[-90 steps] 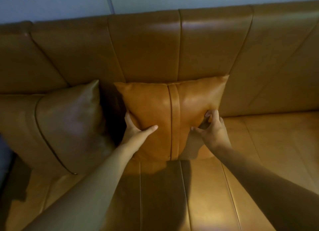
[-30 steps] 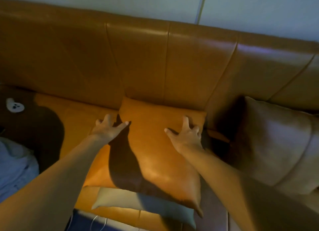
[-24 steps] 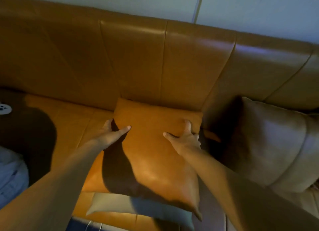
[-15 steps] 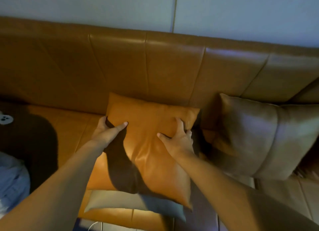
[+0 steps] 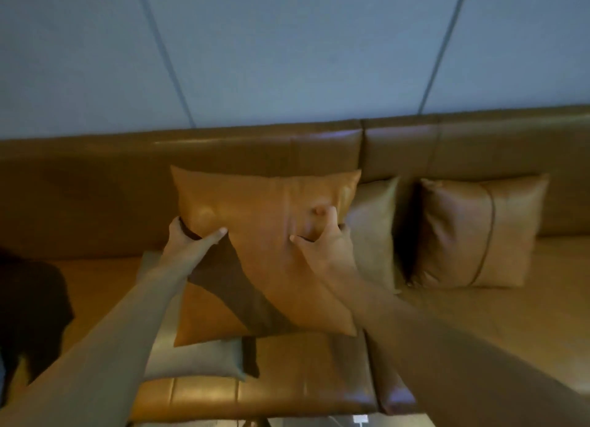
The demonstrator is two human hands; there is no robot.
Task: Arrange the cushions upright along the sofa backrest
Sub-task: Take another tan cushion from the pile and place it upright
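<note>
An orange-tan leather cushion [image 5: 265, 235] is raised off the seat in front of the sofa backrest [image 5: 255, 149]. My left hand [image 5: 191, 241] grips its left edge and my right hand [image 5: 322, 238] grips its right side. Under it a grey cushion [image 5: 198, 359] lies flat on the seat. To the right, a brownish cushion [image 5: 373, 228] leans upright against the backrest, partly hidden by my right hand. Further right another tan cushion [image 5: 479, 232] stands upright.
The tan leather sofa seat [image 5: 479, 324] stretches to the right. A dark object [image 5: 28, 311] lies on the seat at the far left. A pale panelled wall [image 5: 287, 50] rises behind the sofa.
Both hands closed on the flat orange cushion and lifted it off the grey one, tipping it up toward the backrest. The view swung up and right, bringing the far right cushion into sight.
</note>
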